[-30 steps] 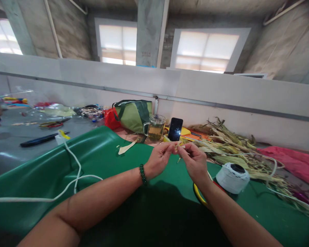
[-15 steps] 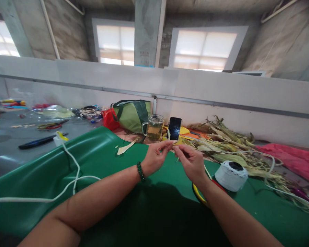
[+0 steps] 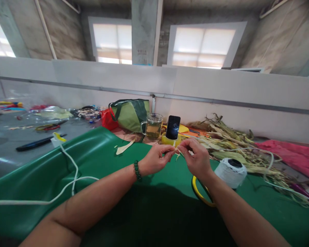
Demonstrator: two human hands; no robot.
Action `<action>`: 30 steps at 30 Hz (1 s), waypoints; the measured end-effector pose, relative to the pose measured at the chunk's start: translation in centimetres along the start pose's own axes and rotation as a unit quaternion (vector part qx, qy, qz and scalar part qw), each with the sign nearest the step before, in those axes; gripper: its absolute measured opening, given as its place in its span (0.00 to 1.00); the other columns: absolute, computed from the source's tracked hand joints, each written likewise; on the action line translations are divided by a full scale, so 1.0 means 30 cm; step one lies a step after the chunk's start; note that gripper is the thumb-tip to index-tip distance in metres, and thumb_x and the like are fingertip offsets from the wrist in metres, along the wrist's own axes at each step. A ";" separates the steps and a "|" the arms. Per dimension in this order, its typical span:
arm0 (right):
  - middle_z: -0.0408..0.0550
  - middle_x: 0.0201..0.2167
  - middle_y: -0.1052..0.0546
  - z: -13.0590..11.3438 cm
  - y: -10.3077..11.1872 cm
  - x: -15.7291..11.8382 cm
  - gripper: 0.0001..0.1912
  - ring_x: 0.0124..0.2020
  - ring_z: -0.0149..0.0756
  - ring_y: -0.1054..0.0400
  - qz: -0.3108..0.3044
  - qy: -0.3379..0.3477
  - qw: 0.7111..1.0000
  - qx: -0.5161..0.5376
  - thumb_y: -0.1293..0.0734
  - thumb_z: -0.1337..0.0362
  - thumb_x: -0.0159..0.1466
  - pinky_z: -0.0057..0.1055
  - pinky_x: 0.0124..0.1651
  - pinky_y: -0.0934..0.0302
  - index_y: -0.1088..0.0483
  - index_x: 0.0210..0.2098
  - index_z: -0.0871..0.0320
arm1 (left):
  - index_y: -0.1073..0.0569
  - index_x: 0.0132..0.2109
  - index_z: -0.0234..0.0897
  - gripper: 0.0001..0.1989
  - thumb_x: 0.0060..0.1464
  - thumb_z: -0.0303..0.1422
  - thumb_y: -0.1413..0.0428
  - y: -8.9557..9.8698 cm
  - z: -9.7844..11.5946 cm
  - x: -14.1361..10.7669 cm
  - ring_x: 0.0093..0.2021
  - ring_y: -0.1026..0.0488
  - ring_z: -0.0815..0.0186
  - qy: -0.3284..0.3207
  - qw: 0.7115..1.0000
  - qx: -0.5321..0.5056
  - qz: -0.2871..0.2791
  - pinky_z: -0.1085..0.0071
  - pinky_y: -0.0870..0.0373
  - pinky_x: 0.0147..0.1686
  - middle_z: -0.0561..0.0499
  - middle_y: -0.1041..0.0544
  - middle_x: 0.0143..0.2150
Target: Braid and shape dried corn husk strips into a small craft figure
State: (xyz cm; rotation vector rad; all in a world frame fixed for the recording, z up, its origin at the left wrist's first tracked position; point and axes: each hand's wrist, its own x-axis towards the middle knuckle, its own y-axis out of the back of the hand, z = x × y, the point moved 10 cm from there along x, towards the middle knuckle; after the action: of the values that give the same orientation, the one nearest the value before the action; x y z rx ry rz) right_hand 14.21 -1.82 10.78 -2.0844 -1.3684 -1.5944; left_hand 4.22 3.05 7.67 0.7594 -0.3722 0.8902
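- Pale, thin strip of plant husk (image 3: 178,156) is between the hands, above the green plastic sheet (image 3: 98,154).
- Left hand (image 3: 156,159) and right hand (image 3: 197,158) both have the grip clamped on it.
- Since half a second ago, the right forearm (image 3: 229,206) has come over part of the white thread cone (image 3: 229,173); the yellow loop-shaped handle (image 3: 201,200) shows more.
- Fingers hide the strip's middle.
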 end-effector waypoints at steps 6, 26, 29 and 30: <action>0.42 0.20 0.29 0.090 -0.030 0.002 0.11 0.21 0.30 0.38 -0.045 -0.105 0.989 0.094 0.36 0.57 0.60 0.28 0.26 0.42 0.33 0.25 0.56 | 0.23 0.36 0.32 0.19 0.56 0.44 0.49 -0.008 -0.033 0.005 0.24 0.36 0.71 0.034 0.996 -0.066 -0.048 0.74 0.39 0.28 0.52 0.30 0.21; 0.40 0.15 0.35 0.058 -0.101 -0.026 0.23 0.18 0.27 0.43 -0.121 -0.051 0.991 0.029 0.43 0.54 0.66 0.26 0.25 0.48 0.40 0.18 0.56 | 0.33 0.31 0.32 0.21 0.44 0.47 0.38 -0.046 -0.090 0.003 0.20 0.36 0.75 0.118 0.973 -0.185 -0.076 0.78 0.41 0.22 0.55 0.31 0.22; 0.40 0.13 0.36 0.065 -0.112 -0.023 0.24 0.17 0.26 0.44 -0.138 -0.049 0.989 0.024 0.43 0.53 0.66 0.26 0.24 0.48 0.40 0.16 0.57 | 0.33 0.30 0.32 0.17 0.45 0.42 0.38 -0.033 -0.105 0.000 0.19 0.35 0.75 0.124 0.979 -0.150 -0.056 0.79 0.41 0.20 0.57 0.32 0.19; 0.39 0.13 0.36 0.068 -0.121 -0.023 0.24 0.16 0.26 0.44 -0.154 -0.049 0.987 0.023 0.42 0.53 0.66 0.26 0.23 0.49 0.40 0.16 0.57 | 0.33 0.30 0.32 0.16 0.45 0.41 0.38 -0.026 -0.111 0.000 0.18 0.35 0.75 0.126 0.982 -0.134 -0.042 0.79 0.41 0.19 0.57 0.33 0.18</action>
State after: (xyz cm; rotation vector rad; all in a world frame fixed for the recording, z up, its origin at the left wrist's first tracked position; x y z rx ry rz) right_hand 12.90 1.11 8.04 -2.0254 -1.8182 -1.5646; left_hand 4.80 5.15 5.05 0.4056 -0.2269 0.8259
